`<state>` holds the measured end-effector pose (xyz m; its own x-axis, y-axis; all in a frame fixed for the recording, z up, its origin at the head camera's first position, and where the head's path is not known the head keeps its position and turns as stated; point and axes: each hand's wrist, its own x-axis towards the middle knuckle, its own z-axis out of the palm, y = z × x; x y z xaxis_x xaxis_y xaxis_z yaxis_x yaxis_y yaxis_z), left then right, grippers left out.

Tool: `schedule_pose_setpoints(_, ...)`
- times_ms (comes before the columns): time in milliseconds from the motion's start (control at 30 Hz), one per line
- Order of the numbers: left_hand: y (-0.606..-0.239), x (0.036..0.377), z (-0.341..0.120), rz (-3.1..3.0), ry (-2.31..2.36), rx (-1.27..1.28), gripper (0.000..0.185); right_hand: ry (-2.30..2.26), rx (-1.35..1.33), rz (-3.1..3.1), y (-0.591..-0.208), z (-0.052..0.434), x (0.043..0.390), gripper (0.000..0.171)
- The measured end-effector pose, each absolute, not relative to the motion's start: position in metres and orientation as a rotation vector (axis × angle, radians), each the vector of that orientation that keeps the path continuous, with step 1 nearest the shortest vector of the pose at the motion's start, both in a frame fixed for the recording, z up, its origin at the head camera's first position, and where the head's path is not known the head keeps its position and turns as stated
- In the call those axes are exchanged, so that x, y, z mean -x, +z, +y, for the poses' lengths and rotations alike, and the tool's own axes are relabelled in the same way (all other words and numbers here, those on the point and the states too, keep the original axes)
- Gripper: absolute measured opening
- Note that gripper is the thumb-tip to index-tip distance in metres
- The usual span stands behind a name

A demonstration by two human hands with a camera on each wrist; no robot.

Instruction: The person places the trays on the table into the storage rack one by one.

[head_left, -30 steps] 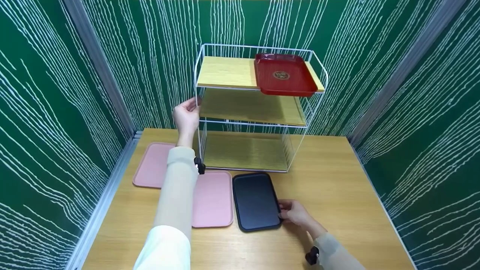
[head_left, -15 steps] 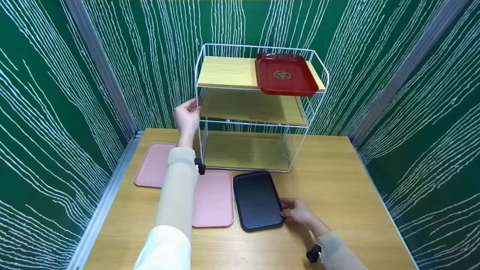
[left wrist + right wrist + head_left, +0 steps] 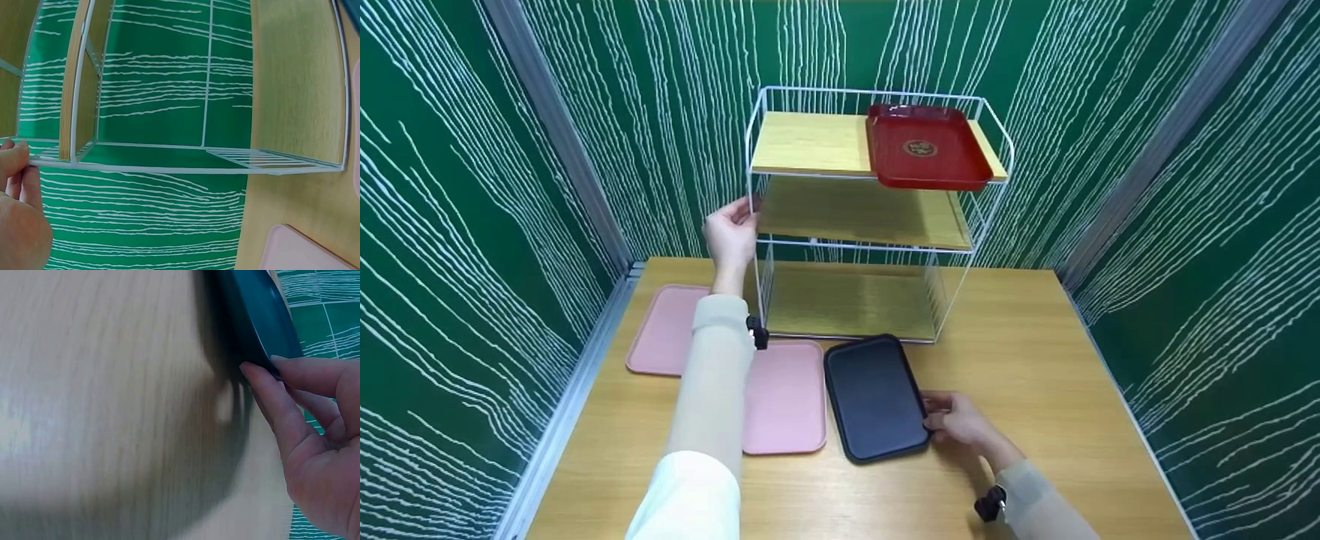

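Observation:
My left hand (image 3: 731, 234) grips the left front post of a white wire rack (image 3: 756, 281), between its top and middle shelves. In the left wrist view, thumb and fingers pinch that thin post, with the hand (image 3: 22, 219) at the left edge. My right hand (image 3: 964, 424) pinches the right rim of a black rectangular tray (image 3: 876, 397) in front of the rack. The right wrist view shows thumb and fingertips on either side of the tray's rim (image 3: 264, 320), which casts a shadow on the table. A red tray (image 3: 934, 161) with a round gold emblem lies on the top shelf's right side.
One pink tray (image 3: 786, 401) lies directly left of the black tray, partly behind my left forearm. Another pink tray (image 3: 667, 330) lies farther left on the wooden table (image 3: 1020, 330). Green walls (image 3: 1222, 225) with white streaks enclose the table at the back and sides.
The black tray has turned slightly, its far edge now nearer the rack and overlapping its base in view. My right hand has shifted a little right and forward with it. My left hand stays put.

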<state>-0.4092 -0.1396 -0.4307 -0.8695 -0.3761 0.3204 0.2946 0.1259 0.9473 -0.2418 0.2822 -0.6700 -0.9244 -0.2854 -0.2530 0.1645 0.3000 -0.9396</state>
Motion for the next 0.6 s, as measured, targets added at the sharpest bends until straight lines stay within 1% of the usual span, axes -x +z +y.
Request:
schedule_pose_setpoints(133, -0.430, 0.409, -0.140, -1.933, -1.804, -0.100, 0.030, -1.681, 0.106, 2.209, -0.664, 0.283, 0.241, 0.067)
schedule_pose_setpoints(600, -0.430, 0.410, -0.141, -1.948, -1.797, -0.142, 0.030, -1.710, 0.163, 2.226, -0.637, 0.287, 0.243, 0.064)
